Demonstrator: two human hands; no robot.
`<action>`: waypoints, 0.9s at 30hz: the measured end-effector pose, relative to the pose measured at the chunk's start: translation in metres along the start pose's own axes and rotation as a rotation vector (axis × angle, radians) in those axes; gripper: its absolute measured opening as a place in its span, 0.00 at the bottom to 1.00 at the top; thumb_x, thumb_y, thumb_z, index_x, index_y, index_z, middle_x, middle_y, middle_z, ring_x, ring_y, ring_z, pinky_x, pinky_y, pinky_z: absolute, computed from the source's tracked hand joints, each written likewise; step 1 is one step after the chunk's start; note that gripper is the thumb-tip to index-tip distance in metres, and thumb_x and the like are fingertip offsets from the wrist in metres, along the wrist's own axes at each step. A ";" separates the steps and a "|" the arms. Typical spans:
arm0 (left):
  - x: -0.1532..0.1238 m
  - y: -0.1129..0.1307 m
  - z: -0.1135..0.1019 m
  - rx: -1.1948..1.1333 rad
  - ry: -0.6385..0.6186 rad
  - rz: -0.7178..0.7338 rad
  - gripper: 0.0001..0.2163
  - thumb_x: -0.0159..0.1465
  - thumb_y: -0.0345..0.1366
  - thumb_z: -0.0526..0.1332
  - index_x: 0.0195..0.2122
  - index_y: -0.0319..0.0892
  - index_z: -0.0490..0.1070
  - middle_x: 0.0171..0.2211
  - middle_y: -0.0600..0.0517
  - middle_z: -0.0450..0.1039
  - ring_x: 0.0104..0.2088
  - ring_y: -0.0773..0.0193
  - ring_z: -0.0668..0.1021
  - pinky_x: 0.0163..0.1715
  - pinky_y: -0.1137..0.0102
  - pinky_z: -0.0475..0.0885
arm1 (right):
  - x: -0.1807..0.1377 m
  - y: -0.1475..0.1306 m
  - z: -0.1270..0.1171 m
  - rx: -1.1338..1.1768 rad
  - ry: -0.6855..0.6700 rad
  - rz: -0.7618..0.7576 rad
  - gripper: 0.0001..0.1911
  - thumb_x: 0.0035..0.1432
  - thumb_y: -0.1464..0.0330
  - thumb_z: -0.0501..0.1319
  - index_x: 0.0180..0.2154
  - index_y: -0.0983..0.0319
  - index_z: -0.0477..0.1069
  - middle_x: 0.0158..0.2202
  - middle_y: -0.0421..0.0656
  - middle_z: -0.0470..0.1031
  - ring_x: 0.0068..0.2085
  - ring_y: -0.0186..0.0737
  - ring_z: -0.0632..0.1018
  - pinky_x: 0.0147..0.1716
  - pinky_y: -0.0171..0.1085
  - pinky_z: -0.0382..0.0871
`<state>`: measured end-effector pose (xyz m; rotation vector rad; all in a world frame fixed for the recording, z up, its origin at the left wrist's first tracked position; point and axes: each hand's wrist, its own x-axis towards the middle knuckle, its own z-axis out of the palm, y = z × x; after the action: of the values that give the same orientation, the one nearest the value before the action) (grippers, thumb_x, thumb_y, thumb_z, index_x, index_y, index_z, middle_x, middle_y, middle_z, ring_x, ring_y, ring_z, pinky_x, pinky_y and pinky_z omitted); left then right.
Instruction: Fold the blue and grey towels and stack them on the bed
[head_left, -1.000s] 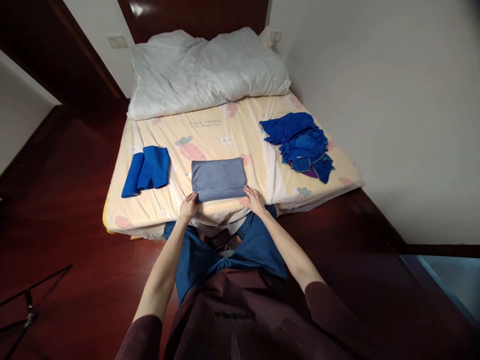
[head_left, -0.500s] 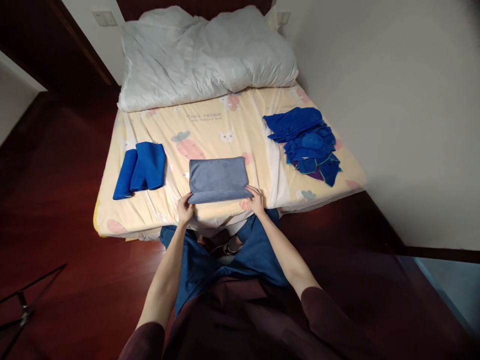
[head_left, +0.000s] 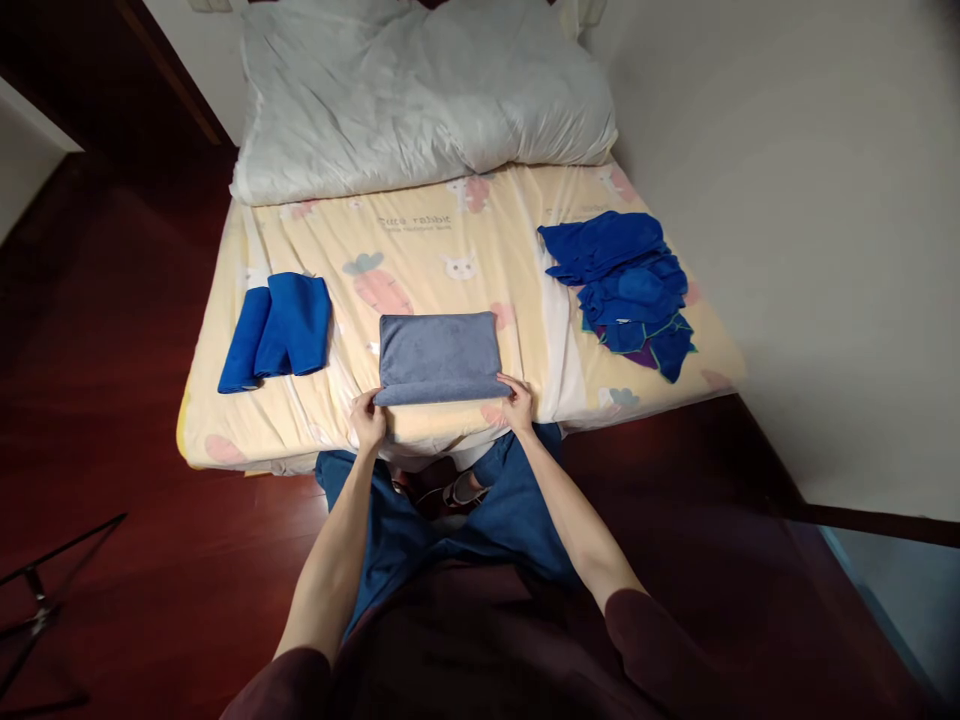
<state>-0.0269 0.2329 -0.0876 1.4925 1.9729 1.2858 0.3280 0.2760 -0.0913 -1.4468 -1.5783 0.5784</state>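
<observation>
A grey-blue towel [head_left: 439,345] lies flat on the bed, with its near edge turned over into a narrow rolled strip. My left hand [head_left: 369,420] pinches the left end of that strip. At the strip's right end, the fingers of my right hand [head_left: 517,406] are closed on it. To the left rest two blue cloths: a rolled one [head_left: 244,345] and a folded one [head_left: 298,325] leaning against it. A loose heap of blue cloths [head_left: 626,265], some with green edging and a bit of purple, lies on the right side.
The bed [head_left: 502,245] has a yellow sheet with carrot and rabbit prints. A bulky white quilt [head_left: 420,100] covers its far end. A wall [head_left: 795,220] stands along the right. On the dark red floor at lower left are black stand legs [head_left: 37,600].
The turned-over strip looks slightly fuller and rounder, with both hands still at its ends. The camera view has shifted a little; the blue cloths stay as they were.
</observation>
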 end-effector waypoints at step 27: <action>0.000 0.007 0.004 -0.307 0.231 -0.266 0.13 0.60 0.46 0.66 0.34 0.41 0.72 0.22 0.55 0.69 0.23 0.68 0.72 0.27 0.74 0.68 | 0.003 0.021 0.016 0.189 0.222 0.250 0.27 0.55 0.45 0.64 0.27 0.64 0.77 0.25 0.46 0.77 0.27 0.39 0.74 0.30 0.39 0.71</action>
<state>-0.0201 0.2348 -0.0844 0.9405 1.9195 1.6076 0.3260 0.2869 -0.1152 -1.5165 -1.1481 0.6671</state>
